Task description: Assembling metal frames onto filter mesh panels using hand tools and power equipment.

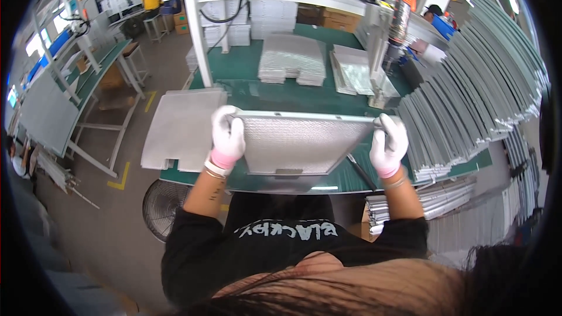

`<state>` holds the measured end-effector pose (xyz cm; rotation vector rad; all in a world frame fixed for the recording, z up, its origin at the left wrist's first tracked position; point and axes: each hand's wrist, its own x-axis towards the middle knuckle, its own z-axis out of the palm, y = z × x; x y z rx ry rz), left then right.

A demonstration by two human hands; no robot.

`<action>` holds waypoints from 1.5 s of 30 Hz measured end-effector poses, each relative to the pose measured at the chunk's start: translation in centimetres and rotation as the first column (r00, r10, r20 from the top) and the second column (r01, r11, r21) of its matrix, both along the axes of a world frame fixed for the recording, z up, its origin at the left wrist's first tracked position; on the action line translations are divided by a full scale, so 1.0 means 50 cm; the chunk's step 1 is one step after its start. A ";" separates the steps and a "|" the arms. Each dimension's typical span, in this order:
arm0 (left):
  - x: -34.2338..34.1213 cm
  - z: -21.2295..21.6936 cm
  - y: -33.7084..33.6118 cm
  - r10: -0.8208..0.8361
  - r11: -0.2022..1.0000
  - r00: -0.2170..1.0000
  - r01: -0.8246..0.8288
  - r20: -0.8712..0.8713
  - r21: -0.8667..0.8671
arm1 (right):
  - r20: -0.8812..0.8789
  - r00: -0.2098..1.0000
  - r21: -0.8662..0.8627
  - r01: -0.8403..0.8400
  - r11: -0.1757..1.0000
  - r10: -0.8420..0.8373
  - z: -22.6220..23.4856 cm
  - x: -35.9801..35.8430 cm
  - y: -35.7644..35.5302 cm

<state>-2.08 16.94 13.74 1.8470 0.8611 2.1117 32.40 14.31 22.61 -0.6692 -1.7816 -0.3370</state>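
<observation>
A framed silvery mesh panel (298,143) stands tilted over the green worktable (249,90), its far edge raised and its near edge low by the table's front. My left hand (228,137), in a white glove with a pink cuff, has its fingers closed around the panel's upper left corner. At the upper right corner, my right hand (389,146), gloved the same way, pinches the frame. A dark-handled tool (362,171) lies on the table between the panel and my right wrist. Just left of my left hand is a stack of flat grey sheets (181,126).
Notched mesh sheets (291,58) and another sheet pile (353,70) lie farther back. A long row of grey frames (474,90) leans at the right. An orange power tool (404,0) hangs by a post. A floor fan (164,208) stands below left. People work in the background.
</observation>
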 end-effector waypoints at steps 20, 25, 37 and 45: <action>0.299 0.194 0.058 0.011 0.986 0.288 0.157 -0.957 0.059 | 0.011 0.944 -0.858 0.177 0.482 -0.329 -0.159 0.210 -0.181; 0.336 0.104 0.079 0.189 0.969 0.705 -0.021 -0.683 0.246 | 0.300 0.932 -0.406 0.318 0.857 -0.204 0.071 0.206 -0.195; 0.362 0.091 0.087 0.302 0.953 0.751 -0.224 -0.588 0.204 | 0.596 0.779 -0.474 0.537 0.698 -0.195 0.075 0.133 -0.179; 0.359 0.112 0.062 0.240 0.970 0.715 -0.212 -0.657 0.124 | 0.260 0.961 -0.814 0.270 0.514 -0.093 -0.122 0.166 -0.131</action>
